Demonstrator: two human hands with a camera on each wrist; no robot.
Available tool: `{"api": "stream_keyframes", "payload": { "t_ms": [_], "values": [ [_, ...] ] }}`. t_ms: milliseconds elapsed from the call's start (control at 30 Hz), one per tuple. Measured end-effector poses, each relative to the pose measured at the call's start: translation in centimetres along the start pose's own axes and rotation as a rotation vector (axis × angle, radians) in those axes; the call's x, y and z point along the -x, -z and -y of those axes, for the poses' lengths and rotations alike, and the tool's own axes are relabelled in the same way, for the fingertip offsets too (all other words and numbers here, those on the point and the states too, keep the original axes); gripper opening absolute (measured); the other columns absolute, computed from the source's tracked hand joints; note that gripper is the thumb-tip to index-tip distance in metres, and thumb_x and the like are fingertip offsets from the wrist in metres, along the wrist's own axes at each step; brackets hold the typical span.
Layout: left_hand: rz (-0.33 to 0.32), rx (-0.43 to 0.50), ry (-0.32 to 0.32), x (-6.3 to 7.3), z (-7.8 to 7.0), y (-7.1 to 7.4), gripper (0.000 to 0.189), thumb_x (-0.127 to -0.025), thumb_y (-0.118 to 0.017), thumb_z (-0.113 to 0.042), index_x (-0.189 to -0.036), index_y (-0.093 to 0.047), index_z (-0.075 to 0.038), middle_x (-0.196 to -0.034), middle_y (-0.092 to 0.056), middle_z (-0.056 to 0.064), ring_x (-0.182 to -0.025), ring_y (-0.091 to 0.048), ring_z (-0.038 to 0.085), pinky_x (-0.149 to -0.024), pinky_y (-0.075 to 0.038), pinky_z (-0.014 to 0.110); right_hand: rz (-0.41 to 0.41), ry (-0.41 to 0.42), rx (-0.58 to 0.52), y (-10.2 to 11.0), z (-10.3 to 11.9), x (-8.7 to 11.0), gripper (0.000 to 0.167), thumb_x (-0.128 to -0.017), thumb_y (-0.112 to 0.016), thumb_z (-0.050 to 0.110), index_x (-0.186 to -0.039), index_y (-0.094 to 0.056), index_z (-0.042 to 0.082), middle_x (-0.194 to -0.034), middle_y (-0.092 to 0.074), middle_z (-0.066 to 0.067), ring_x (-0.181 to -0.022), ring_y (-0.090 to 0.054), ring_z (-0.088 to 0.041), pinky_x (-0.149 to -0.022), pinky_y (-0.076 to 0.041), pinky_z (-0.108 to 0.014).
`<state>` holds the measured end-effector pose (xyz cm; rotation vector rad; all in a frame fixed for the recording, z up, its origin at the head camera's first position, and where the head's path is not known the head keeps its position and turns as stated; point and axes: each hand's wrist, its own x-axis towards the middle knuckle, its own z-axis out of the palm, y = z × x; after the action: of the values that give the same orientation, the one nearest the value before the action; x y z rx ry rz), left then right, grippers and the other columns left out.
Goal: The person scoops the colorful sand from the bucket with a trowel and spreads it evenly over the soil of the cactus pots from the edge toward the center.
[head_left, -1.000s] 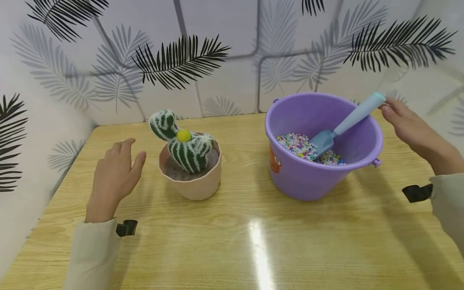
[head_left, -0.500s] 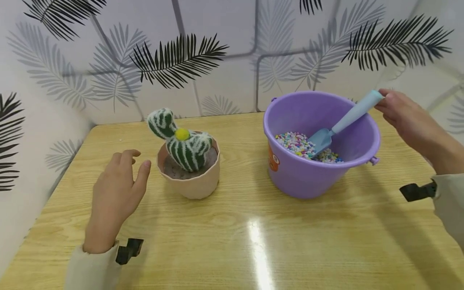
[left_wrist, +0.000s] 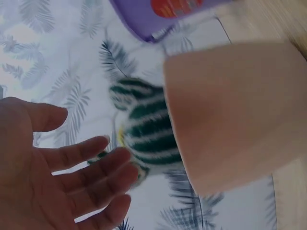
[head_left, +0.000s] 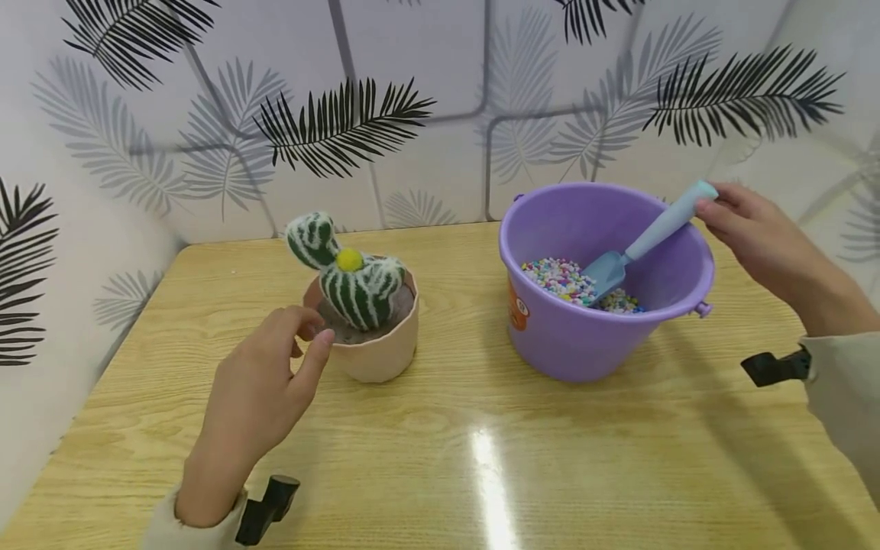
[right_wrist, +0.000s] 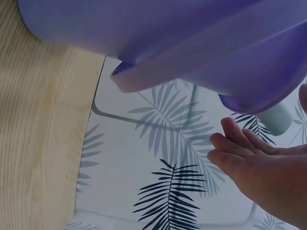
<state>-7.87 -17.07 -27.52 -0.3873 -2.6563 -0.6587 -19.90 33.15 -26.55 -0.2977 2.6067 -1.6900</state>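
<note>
My left hand (head_left: 264, 382) is at the near left side of a peach plant pot (head_left: 374, 359), its fingers loosely bent and apart. The left wrist view shows those fingers (left_wrist: 103, 165) in front of the green-and-white striped fuzzy cactus (left_wrist: 151, 129) and apart from the pot wall. At right, a light-blue toy shovel (head_left: 663, 229) leans in a purple bucket (head_left: 584, 344), its blade in small multicoloured beads (head_left: 560, 279). My right hand (head_left: 770, 237) is around the shovel's handle end, thumb at its near side. In the right wrist view the fingers (right_wrist: 235, 155) look extended, not wrapped around the handle.
The pot and bucket stand apart on a wooden table (head_left: 440, 443). Close behind them is a wall (head_left: 440, 61) with a leaf pattern. A yellow pompom (head_left: 349, 260) sits on the cactus, above grey filling in the pot.
My left hand has moved right to the pot's edge. The right hand has shifted left, bringing its thumb to the near side of the shovel handle. The pot, bucket and shovel stay put.
</note>
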Motion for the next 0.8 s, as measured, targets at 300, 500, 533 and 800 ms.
{"api": "stream_keyframes", "payload": {
  "t_ms": [300,500,533,800],
  "values": [
    [0.087,0.139,-0.109,-0.9,-1.7,-1.1,0.023,-0.097,-0.055,-0.021,-0.113,-0.059,-0.005,-0.088,-0.063,0.003,-0.077,-0.060,0.016,-0.063,-0.048,0.031,-0.012,-0.050,0.056,-0.8,0.8,-0.4,0.038,-0.100,-0.042,0.037,-0.135,-0.049,0.022,-0.132,-0.048,0.016,-0.139,-0.029,-0.005,-0.119,-0.016,-0.026],
    [0.131,0.177,-0.130,-1.6,-2.8,-2.8,0.030,-0.098,-0.052,-0.021,-0.122,-0.054,-0.004,-0.095,-0.065,0.005,-0.080,-0.063,0.016,-0.066,-0.051,0.033,-0.036,-0.093,0.037,-0.9,1.0,-0.4,0.041,-0.098,-0.044,0.044,-0.134,-0.052,0.025,-0.126,-0.052,0.022,-0.142,-0.024,-0.007,-0.121,-0.008,-0.036],
    [0.137,0.182,-0.140,-1.7,-3.1,-3.0,0.030,-0.098,-0.052,-0.021,-0.123,-0.053,-0.005,-0.096,-0.065,0.005,-0.081,-0.062,0.016,-0.066,-0.051,0.033,-0.043,-0.095,0.033,-0.9,1.1,-0.4,0.040,-0.097,-0.045,0.044,-0.132,-0.053,0.026,-0.124,-0.053,0.024,-0.142,-0.025,-0.006,-0.121,-0.007,-0.037],
    [0.171,0.239,-0.202,-2.7,-5.0,-4.6,0.040,-0.097,-0.054,-0.023,-0.132,-0.046,-0.005,-0.107,-0.061,0.007,-0.086,-0.060,0.017,-0.069,-0.050,0.030,-0.063,-0.136,0.110,-1.7,2.9,-0.8,0.060,-0.095,-0.044,0.052,-0.143,-0.044,0.016,-0.151,-0.038,0.004,-0.146,-0.018,-0.019,-0.118,-0.005,-0.052]
  ]
}}
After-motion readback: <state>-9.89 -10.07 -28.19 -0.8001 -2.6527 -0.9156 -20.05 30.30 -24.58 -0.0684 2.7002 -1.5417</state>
